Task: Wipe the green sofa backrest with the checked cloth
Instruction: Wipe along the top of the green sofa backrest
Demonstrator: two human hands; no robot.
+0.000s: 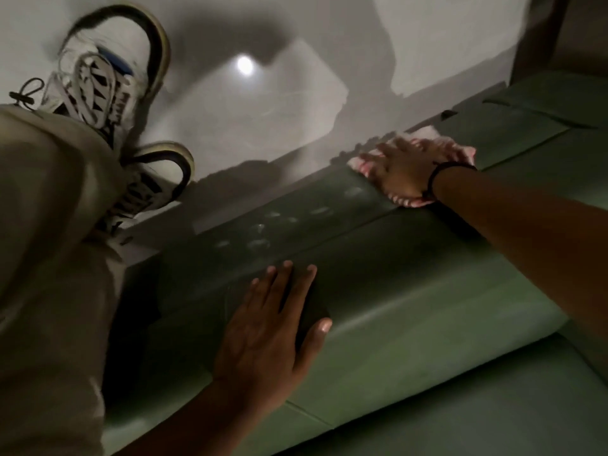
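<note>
The green sofa backrest [394,258] runs diagonally from lower left to upper right. My right hand [399,169] presses flat on the red-and-white checked cloth [457,149] on the backrest's top edge, fingers spread, a black band at the wrist. Cloth edges show around the hand. My left hand [269,327] lies flat and open on the backrest nearer to me, holding nothing. Several pale smudge marks [260,241] dot the top surface between the two hands.
Beyond the backrest is a pale glossy floor [279,103] with a lamp reflection. My white laced shoes [108,80] and beige trouser leg [49,258] stand at the left. The sofa seat [493,413] lies at the lower right, a brown post [539,31] at the top right.
</note>
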